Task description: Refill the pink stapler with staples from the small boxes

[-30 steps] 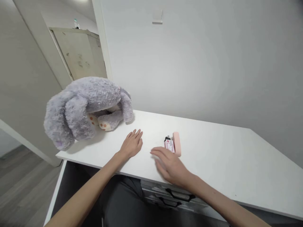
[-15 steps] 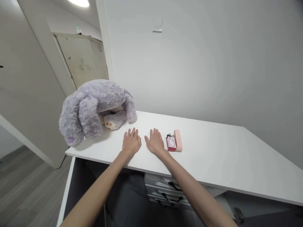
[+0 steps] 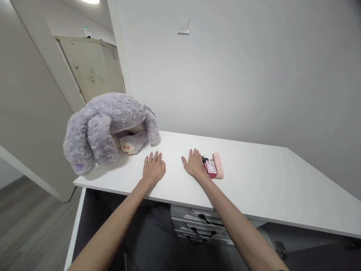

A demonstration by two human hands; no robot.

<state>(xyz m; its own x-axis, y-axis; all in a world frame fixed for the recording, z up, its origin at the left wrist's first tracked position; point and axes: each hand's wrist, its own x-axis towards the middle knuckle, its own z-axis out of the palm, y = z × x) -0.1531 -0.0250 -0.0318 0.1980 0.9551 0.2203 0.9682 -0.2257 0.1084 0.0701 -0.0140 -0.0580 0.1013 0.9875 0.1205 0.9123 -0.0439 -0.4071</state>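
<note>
My left hand lies palm down on the white desktop, its fingers stretched out and nothing in it. Close to it on the left is a fluffy grey-purple plush toy with long floppy limbs. My right hand is also flat and open, its outer edge against a small red and white box. Just behind that box sits a small black item, partly covered by my fingers. A pink elongated case stands along the box's right side.
Below the desktop is a drawer unit with black handles. A white wall rises behind the desk and carries a small switch plate. To the left are a door and a beige cabinet with a bottle on top.
My right hand has slid to the right, and the box, the black item and the pink case have shifted right with it. My left hand stays on the desk. The view has turned slightly.
</note>
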